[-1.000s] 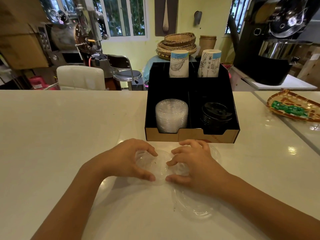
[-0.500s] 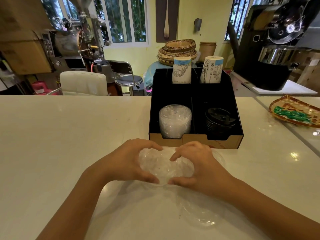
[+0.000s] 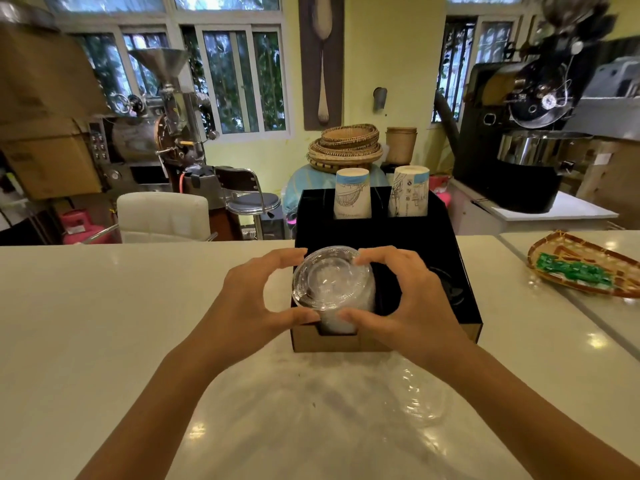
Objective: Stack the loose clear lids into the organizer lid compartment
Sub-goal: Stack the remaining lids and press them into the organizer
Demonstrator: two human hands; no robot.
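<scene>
A clear lid [image 3: 329,277] is held between both hands, just above the stack of clear lids [image 3: 337,322] in the front left compartment of the black organizer [image 3: 465,292]. My left hand [image 3: 256,296] grips the lid's left rim with thumb and fingers. On the lid's right rim my right hand [image 3: 408,301] does the same. Another loose clear lid [image 3: 415,396] lies on the white counter [image 3: 104,323] in front of the organizer, under my right forearm.
Black lids [image 3: 450,289] fill the organizer's front right compartment; two stacks of paper cups [image 3: 351,195] stand at its back. A woven tray [image 3: 585,268] with green packets sits at the counter's right. Chairs and coffee machines stand beyond the counter's far edge.
Both hands lifted a clear lid off the counter and carried it forward and up, over the lid stack in the organizer. The camera view tilted up.
</scene>
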